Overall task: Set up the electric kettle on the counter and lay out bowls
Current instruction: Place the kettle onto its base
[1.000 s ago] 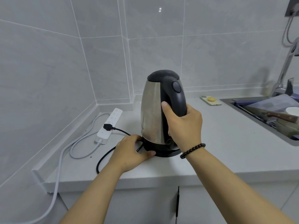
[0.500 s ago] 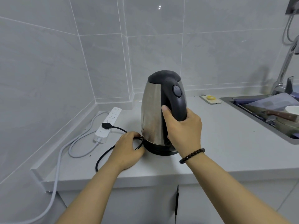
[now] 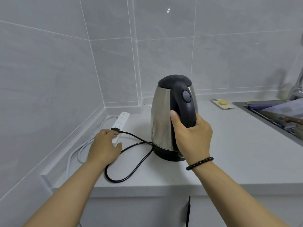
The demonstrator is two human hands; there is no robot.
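From the head camera, the electric kettle [image 3: 172, 115] stands upright on its black base [image 3: 168, 154] on the grey worktop [image 3: 229, 153], near the tiled corner. The right hand [image 3: 192, 138] is wrapped around the lower part of the kettle's black handle [image 3: 185, 105], thumb on the handle's left side and the other fingers curled round its right. A dark bead bracelet [image 3: 199, 163] circles that wrist.

The left hand [image 3: 105, 146] lies to the left of the kettle, apart from it, palm down with fingers loosely spread over the near end of the white power strip [image 3: 121, 123], its fingertips just beside the black plug [image 3: 115, 129]. The black cord [image 3: 131, 171] runs from the plug, loops across the worktop in front of the left hand and reaches the base. At the right edge is a sink [image 3: 268, 118].
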